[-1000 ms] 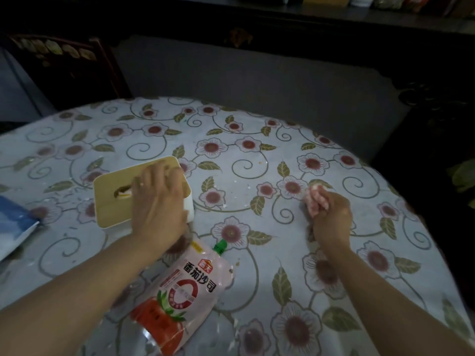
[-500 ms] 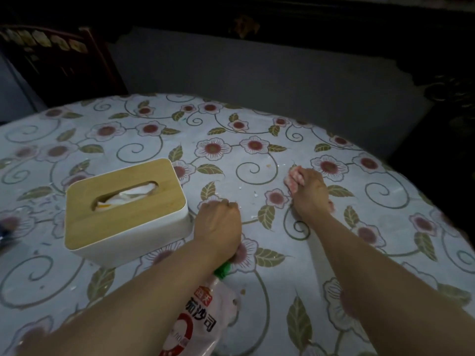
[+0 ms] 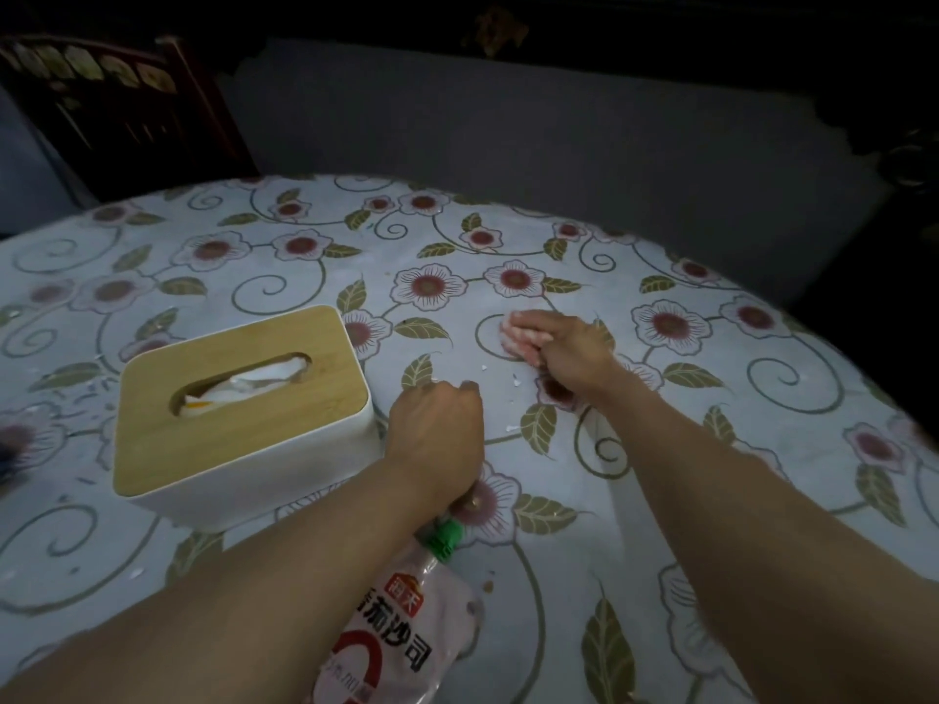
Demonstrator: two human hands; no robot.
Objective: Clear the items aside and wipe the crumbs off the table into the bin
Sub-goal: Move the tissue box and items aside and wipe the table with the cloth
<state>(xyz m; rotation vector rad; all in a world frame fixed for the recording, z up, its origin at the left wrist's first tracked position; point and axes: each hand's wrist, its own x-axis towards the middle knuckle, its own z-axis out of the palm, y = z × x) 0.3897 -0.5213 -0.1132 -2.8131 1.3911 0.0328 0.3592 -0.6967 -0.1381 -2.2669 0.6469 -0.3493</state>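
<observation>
Lowest in the frame, bottom centre: a soft plastic sauce pouch with red-and-white label and green screw cap [image 3: 401, 609], lying flat on the round table under a floral plastic cloth [image 3: 762, 449], cap pointing up-frame; partly covered by the left forearm, not yet moved aside.

Just above the cap, centre of frame: left hand [image 3: 438, 430], fingers curled into a loose fist, knuckles resting on the cloth; nothing visible inside it, so apparently propped there for support while leaning forward.

Left of that fist, just beside it: white rectangular tissue box with a pale wooden lid [image 3: 243, 404], a tissue poking from the slot; probably pushed leftward to free the middle for wiping.

Right of the fist: small white crumbs [image 3: 517, 382] scattered on the cloth, between the two hands.

Farther up, right of centre: right hand [image 3: 569, 348] gripping a bunched pink cloth [image 3: 515, 337], pressed flat to the table, seemingly mid-wipe beyond the crumbs to drag them back.

Beyond the table edge: dark floor, a dark carved chair [image 3: 112, 104] at upper left. No bin in view.
</observation>
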